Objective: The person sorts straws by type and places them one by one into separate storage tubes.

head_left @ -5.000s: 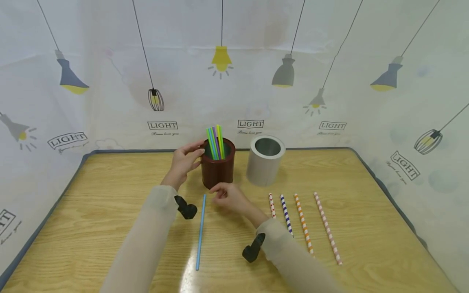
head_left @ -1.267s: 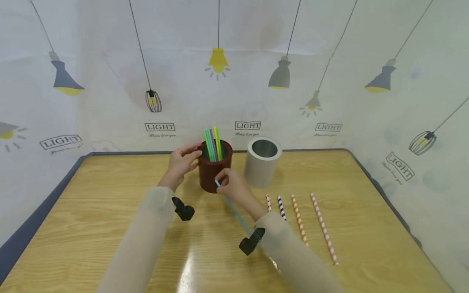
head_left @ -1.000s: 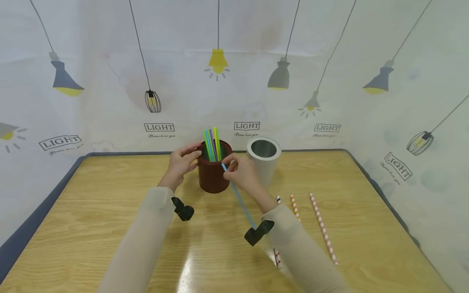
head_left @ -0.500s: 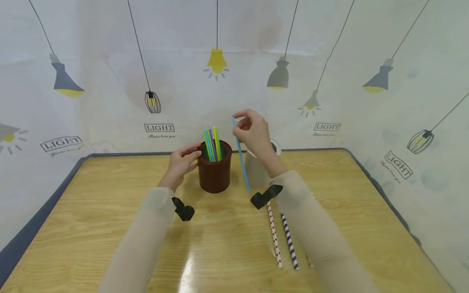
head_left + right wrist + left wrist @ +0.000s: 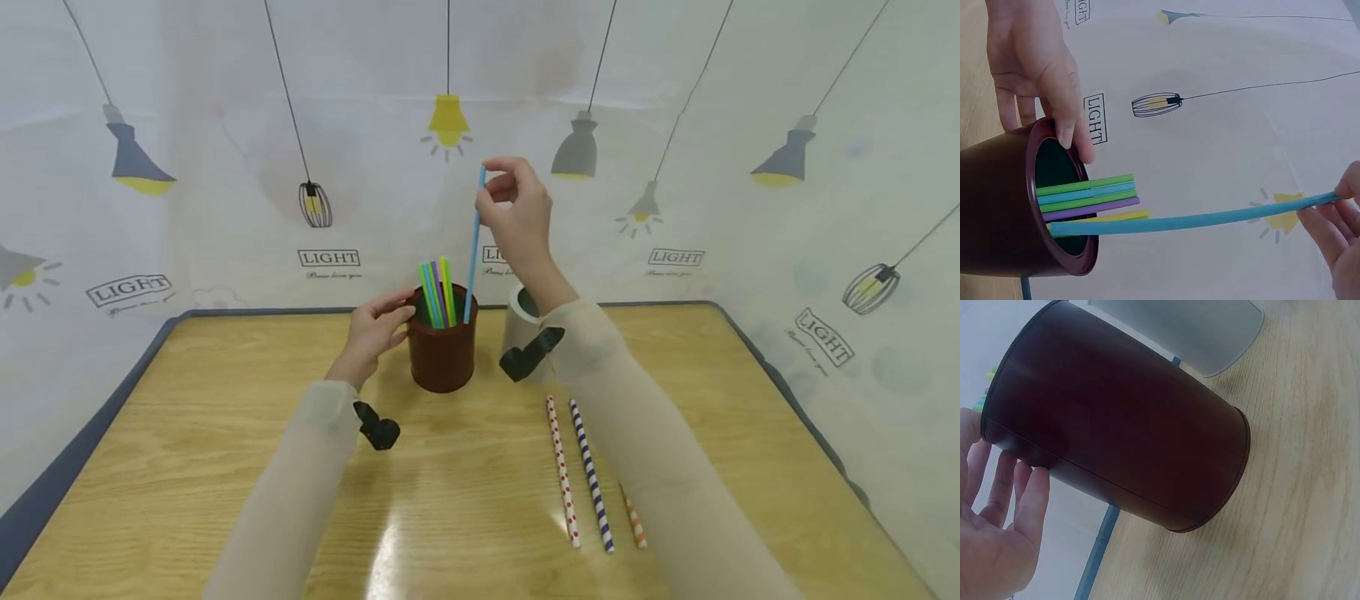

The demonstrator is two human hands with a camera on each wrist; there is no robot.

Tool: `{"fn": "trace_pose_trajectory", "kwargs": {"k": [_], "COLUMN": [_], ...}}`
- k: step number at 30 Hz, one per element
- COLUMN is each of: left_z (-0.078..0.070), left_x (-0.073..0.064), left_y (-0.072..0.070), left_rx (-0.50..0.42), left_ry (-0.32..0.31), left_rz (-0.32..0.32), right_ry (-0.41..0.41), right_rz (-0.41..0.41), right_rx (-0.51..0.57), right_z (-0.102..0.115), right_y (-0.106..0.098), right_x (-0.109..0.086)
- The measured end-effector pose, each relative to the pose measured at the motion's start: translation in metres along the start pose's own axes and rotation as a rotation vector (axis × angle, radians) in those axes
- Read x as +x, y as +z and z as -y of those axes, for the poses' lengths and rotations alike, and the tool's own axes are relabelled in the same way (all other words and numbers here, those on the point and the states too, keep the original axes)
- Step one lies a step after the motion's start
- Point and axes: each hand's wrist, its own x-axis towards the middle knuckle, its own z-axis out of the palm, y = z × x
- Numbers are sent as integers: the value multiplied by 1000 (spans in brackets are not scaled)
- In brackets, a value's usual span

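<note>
High over the table, my right hand [image 5: 519,215] pinches a light blue straw [image 5: 474,254] near its top end. The straw hangs almost upright, its lower end at the mouth of a dark red cylindrical holder [image 5: 442,360]. In the right wrist view that lower end overlaps the opening. Several plain green, blue, purple and yellow straws [image 5: 1094,199] stand in the holder, leaning to one side. My left hand [image 5: 371,333] holds the holder from its left, thumb at the rim and fingers against the outer wall.
Right of the dark red holder stands a white cylindrical holder [image 5: 516,333], partly behind my right wrist. Paper straws lie on the table: red-dotted [image 5: 562,475], blue-striped [image 5: 592,479] and orange-striped [image 5: 633,518], partly under my right sleeve. A lamp-printed backdrop [image 5: 240,208] encloses the table.
The blue straw lay on the table at first. My right hand has picked it up, raised it and brought it over the dark red holder. My left hand stays at the holder.
</note>
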Motion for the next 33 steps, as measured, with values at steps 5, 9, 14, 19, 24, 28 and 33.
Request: {"fn": "trace_pose_trajectory", "kwargs": {"k": [5, 9, 14, 19, 24, 28, 33], "left_z": [0, 1, 2, 2, 1, 0, 0], "left_x": [0, 1, 1, 2, 0, -2, -1], "left_y": [-3, -3, -4, -4, -3, -2, -2], "left_rx": [-7, -16, -11, -6, -7, -3, -5], "left_ry": [-6, -5, 1, 5, 4, 3, 10], "left_rz": [9, 15, 14, 8, 2, 6, 3], "right_ry": [-8, -6, 52, 98, 152, 174, 180], "right_rz": [26, 50, 102, 154, 187, 202, 224], "right_rx": [-20, -58, -73, -115, -128, -155, -172], "right_z": [-7, -17, -31, -47, -64, -74, -81], "right_y": [8, 13, 19, 23, 25, 27, 28], "right_x": [-4, -11, -18, -26, -37, -45, -51]}}
